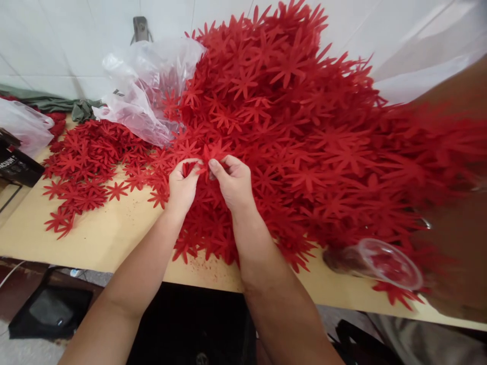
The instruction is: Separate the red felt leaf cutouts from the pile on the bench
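A big heap of red star-shaped flower cut-outs (pixel 297 132) covers most of the tan table (pixel 106 238). At the heap's near edge, my left hand (pixel 182 185) and my right hand (pixel 234 182) meet, both pinching a red flower cut-out (pixel 213 152) between thumbs and fingertips. More loose cut-outs (pixel 85 172) lie spread flat to the left of my hands.
A crumpled clear plastic bag (pixel 148 86) lies on the heap at the back left. Another bag (pixel 21 126) and a dark box (pixel 17 167) sit at the far left. A clear glass (pixel 384 263) and another person's blurred arm (pixel 456 238) are at the right.
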The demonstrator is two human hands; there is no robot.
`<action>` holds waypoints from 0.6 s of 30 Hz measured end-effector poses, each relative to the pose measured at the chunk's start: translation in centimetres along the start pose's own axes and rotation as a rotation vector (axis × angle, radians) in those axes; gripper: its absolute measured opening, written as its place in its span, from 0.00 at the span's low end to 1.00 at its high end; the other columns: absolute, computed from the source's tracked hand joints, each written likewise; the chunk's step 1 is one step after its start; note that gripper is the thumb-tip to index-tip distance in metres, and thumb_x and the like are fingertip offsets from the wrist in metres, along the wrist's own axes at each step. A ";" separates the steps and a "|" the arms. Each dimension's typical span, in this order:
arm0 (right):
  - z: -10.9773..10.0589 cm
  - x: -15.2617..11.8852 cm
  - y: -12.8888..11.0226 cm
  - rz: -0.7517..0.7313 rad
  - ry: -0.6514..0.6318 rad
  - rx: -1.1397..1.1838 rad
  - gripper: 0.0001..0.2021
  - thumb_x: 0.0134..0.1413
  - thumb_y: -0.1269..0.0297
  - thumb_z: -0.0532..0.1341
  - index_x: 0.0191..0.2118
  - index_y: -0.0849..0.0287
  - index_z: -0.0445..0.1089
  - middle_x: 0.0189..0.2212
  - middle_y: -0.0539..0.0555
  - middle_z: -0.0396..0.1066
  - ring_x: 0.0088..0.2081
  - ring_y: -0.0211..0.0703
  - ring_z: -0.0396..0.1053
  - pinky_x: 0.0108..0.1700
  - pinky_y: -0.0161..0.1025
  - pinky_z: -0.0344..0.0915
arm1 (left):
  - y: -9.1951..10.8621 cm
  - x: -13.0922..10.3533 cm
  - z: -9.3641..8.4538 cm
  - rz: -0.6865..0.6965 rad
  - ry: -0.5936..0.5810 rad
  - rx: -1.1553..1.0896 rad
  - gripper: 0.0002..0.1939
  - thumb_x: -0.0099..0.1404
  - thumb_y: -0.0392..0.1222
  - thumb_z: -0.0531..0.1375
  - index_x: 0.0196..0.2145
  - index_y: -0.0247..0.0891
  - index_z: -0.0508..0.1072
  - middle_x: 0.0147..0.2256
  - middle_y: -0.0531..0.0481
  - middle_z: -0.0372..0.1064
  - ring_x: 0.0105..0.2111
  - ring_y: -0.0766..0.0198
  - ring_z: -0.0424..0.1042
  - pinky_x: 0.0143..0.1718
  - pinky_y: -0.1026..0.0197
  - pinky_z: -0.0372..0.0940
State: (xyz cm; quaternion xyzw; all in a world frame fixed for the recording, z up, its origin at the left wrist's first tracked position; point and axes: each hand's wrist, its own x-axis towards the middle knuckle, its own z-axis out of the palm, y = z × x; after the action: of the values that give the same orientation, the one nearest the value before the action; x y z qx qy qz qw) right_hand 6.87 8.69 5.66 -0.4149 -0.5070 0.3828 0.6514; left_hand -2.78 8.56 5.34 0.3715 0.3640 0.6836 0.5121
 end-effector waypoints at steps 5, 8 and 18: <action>-0.4 0.1 -0.2 -0.022 0.061 0.008 0.19 0.40 0.49 0.65 0.19 0.58 0.61 0.16 0.43 0.57 0.20 0.28 0.53 0.24 0.31 0.56 | -0.3 -0.2 0.2 0.014 -0.001 0.007 0.01 0.53 0.36 0.63 0.26 0.39 0.73 0.26 0.57 0.70 0.28 0.74 0.66 0.37 0.69 0.60; -0.6 0.1 -0.1 0.029 0.028 0.139 0.17 0.38 0.51 0.66 0.22 0.57 0.62 0.20 0.43 0.59 0.22 0.28 0.57 0.27 0.31 0.62 | 0.0 -0.3 0.3 -0.014 -0.017 -0.038 0.02 0.53 0.36 0.64 0.25 0.39 0.72 0.25 0.58 0.69 0.27 0.74 0.66 0.37 0.69 0.61; -1.1 0.4 0.5 0.091 -0.015 0.244 0.18 0.33 0.59 0.70 0.28 0.55 0.61 0.25 0.44 0.62 0.25 0.29 0.61 0.28 0.31 0.64 | 0.1 -0.3 0.1 -0.098 0.005 -0.132 0.08 0.48 0.31 0.65 0.25 0.38 0.69 0.24 0.61 0.66 0.24 0.77 0.64 0.31 0.71 0.61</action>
State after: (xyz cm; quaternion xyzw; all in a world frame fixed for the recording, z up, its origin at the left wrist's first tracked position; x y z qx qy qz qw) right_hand 7.98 9.06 5.17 -0.3524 -0.4420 0.4740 0.6751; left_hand -2.70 8.25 5.44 0.3170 0.3371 0.6812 0.5674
